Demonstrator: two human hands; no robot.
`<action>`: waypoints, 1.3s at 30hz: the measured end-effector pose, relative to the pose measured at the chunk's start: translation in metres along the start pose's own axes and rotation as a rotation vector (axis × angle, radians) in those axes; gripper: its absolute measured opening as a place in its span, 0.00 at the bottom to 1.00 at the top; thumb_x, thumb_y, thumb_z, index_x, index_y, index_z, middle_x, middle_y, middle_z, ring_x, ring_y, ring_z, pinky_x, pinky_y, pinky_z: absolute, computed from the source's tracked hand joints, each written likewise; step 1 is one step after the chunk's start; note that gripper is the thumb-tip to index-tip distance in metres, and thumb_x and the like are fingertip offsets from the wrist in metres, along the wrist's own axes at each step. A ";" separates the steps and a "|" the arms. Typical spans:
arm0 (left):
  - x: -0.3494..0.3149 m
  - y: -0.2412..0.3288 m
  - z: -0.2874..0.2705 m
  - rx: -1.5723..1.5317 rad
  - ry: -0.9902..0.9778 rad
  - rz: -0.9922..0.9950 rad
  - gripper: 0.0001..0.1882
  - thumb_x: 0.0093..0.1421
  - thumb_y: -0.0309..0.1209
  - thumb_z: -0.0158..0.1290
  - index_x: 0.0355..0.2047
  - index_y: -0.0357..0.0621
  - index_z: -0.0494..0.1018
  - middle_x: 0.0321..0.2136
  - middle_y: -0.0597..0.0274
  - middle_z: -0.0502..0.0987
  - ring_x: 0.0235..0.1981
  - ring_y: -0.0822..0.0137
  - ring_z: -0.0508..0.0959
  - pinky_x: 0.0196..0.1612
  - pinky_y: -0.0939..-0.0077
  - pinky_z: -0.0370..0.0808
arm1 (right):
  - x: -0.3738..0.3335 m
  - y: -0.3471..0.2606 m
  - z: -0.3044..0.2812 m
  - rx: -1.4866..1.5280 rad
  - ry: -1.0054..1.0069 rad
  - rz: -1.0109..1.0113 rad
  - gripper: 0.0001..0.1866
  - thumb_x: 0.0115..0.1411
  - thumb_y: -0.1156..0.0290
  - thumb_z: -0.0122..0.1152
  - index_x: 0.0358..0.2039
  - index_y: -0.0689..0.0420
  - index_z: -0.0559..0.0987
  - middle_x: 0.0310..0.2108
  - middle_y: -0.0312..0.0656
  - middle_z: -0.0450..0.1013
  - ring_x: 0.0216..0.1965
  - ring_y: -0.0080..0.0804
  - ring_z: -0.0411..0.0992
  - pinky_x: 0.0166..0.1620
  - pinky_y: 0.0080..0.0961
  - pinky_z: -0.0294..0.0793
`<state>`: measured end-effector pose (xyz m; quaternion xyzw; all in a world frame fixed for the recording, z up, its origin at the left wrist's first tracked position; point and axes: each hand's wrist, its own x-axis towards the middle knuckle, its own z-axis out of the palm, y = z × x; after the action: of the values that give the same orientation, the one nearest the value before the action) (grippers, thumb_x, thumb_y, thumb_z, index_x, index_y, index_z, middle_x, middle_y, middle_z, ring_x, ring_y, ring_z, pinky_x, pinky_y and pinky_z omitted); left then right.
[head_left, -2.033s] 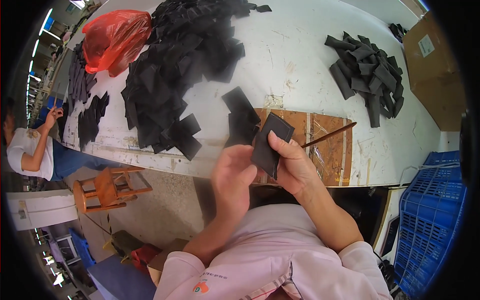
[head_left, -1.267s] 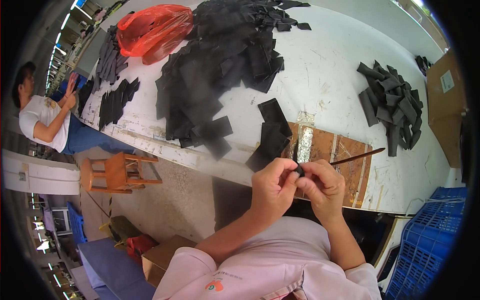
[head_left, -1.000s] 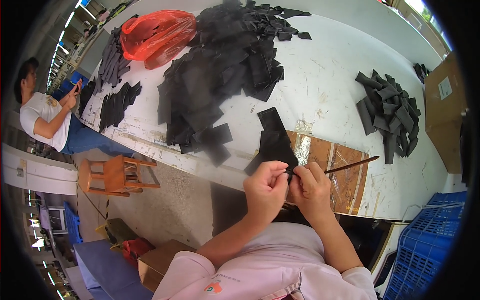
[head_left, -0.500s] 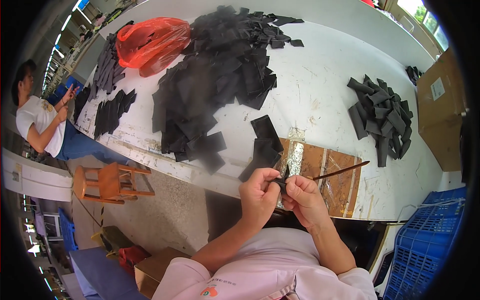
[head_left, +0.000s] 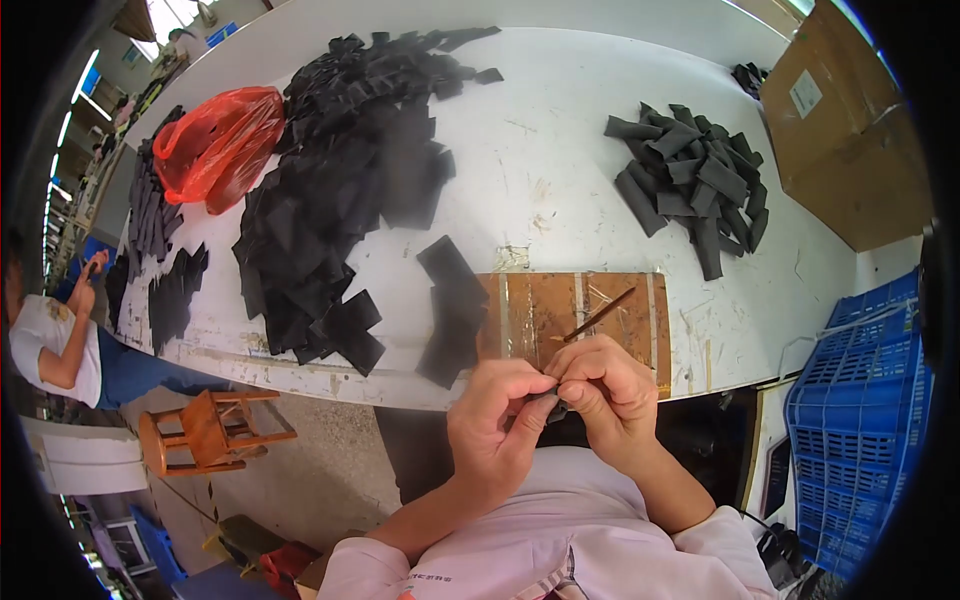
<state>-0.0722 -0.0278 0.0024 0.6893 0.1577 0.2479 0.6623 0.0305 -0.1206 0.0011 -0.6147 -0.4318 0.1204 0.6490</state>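
My left hand and my right hand meet over the table's front edge, thumbs and fingers pinched together. Between them is a small piece of black fabric, mostly covered by the fingers. A thin dark brown stick slants up and right from behind my right hand's fingers; I cannot tell if that hand grips it. Beyond the hands is a brown board with strips of tape. Flat black fabric pieces lie at its left side, some overlapping.
A large heap of flat black pieces covers the table's left, beside a red plastic bag. Rolled or folded black pieces are piled at right. A cardboard box and blue crates stand far right. At left are a person and wooden stool.
My view has turned, so the table contents sit further left. The stick has shifted left against the board and points more steeply upward. Both hands still pinch the black fabric.
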 end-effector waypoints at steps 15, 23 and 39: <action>0.087 -0.017 0.017 -1.796 -0.347 -0.779 0.15 0.58 0.21 0.35 0.45 0.29 0.63 0.25 0.54 0.73 0.04 0.82 0.54 0.05 0.90 0.52 | 0.052 0.004 -0.060 0.643 -0.074 0.695 0.12 0.56 0.63 0.54 0.23 0.58 0.71 0.17 0.30 0.62 0.18 0.14 0.56 0.19 0.11 0.53; 0.087 0.006 0.013 -1.712 -0.366 -0.700 0.15 0.59 0.22 0.38 0.47 0.35 0.60 0.30 0.56 0.73 0.07 0.81 0.56 0.09 0.88 0.53 | 0.065 0.014 -0.060 0.726 -0.200 0.588 0.13 0.55 0.61 0.55 0.21 0.57 0.71 0.16 0.30 0.60 0.18 0.15 0.55 0.20 0.12 0.54; 0.063 -0.034 0.021 -1.441 -0.248 -0.639 0.12 0.58 0.22 0.41 0.43 0.39 0.62 0.29 0.57 0.72 0.06 0.82 0.57 0.08 0.89 0.52 | 0.053 0.032 -0.056 0.684 -0.163 0.722 0.16 0.54 0.59 0.57 0.20 0.58 0.71 0.15 0.29 0.61 0.16 0.15 0.56 0.21 0.12 0.56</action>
<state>-0.0050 -0.0081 -0.0226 0.0357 0.0737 0.0084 0.9966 0.1135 -0.1165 0.0014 -0.4657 -0.1769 0.5192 0.6944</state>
